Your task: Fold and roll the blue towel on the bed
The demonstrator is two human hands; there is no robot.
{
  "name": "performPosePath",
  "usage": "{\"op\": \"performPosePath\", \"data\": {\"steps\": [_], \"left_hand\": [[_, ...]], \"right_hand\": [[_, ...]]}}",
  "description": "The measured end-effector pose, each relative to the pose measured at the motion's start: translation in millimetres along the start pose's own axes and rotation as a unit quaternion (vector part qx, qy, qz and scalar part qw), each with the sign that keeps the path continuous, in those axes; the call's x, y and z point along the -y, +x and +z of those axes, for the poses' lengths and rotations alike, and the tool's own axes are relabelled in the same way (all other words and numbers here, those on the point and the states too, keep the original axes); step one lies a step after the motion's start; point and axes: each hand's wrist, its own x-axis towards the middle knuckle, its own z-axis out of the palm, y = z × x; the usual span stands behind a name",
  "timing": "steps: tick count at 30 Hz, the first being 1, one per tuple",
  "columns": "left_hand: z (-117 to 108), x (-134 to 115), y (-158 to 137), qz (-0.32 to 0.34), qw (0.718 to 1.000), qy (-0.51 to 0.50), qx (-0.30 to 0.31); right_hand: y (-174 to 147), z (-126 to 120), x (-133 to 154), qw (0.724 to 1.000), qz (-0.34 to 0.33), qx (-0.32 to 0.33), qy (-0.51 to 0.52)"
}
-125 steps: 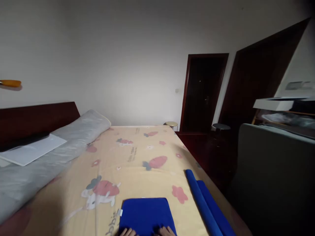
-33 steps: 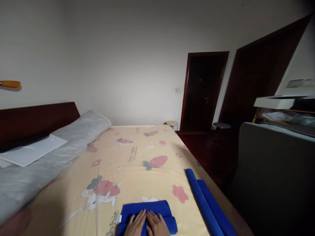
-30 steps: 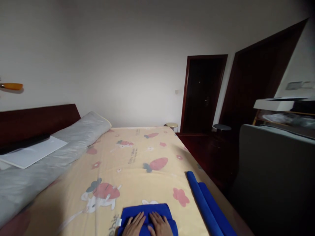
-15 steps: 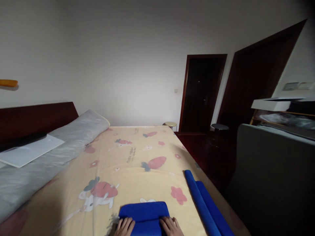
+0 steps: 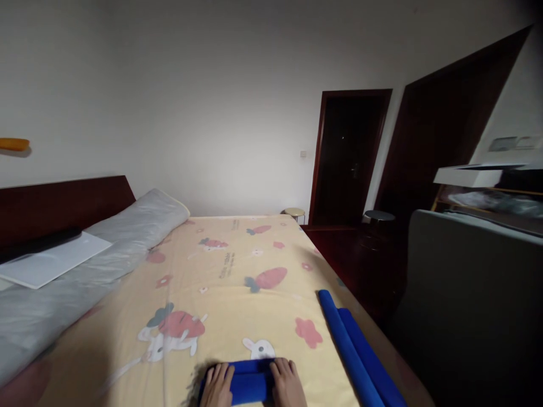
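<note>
A blue towel [image 5: 251,388] lies partly rolled on the bed at the bottom edge of the head view, and a flat strip of it shows beyond the roll. My left hand [image 5: 219,384] curls its fingers over the towel's left end. Over the right end bend the fingers of my right hand [image 5: 287,382]. Both thumbs are hidden. To the right, two long blue rolls [image 5: 348,345] that look like the same cloth lie side by side along the bed's edge.
The bed has a yellow sheet [image 5: 220,316] printed with rabbits and carrots. Along its left side lies a grey quilt [image 5: 127,237], with a white flat board [image 5: 59,260] on top. Two stools [image 5: 379,216] stand near the doors. A dark grey panel [image 5: 470,294] rises at right.
The towel's far edge has come nearer to me and its flat part is shorter. Both hands have shifted slightly up the view, my right one also a little inward, with fingers over the roll.
</note>
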Motion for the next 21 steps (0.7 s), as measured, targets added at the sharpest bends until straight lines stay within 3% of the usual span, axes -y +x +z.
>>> {"op": "performPosePath", "data": {"steps": [3,6,8,11,15,18,21], "left_hand": [[15,-23,-4,0.056,0.997,-0.043,0.039],[30,-32,-11,0.095,0.993,-0.049,0.041],[33,-23,-15,0.125,0.992,-0.032,0.0],[27,5,-19,0.144,0.989,-0.007,-0.047],[11,37,-24,0.09,0.995,0.003,-0.045],[4,43,-26,0.072,0.997,0.006,-0.019],[-1,41,-26,0.048,0.999,0.016,0.014]], "right_hand": [[-1,24,18,0.996,-0.061,0.063,0.025],[-1,49,17,0.992,-0.114,0.047,0.035],[-2,57,3,0.986,-0.163,0.017,0.019],[-5,48,-26,0.978,-0.21,-0.007,-0.011],[-14,20,-54,0.993,-0.118,0.021,-0.004],[-20,5,-57,0.998,-0.055,0.04,0.009],[-23,-6,-52,0.999,-0.033,0.042,0.014]]}}
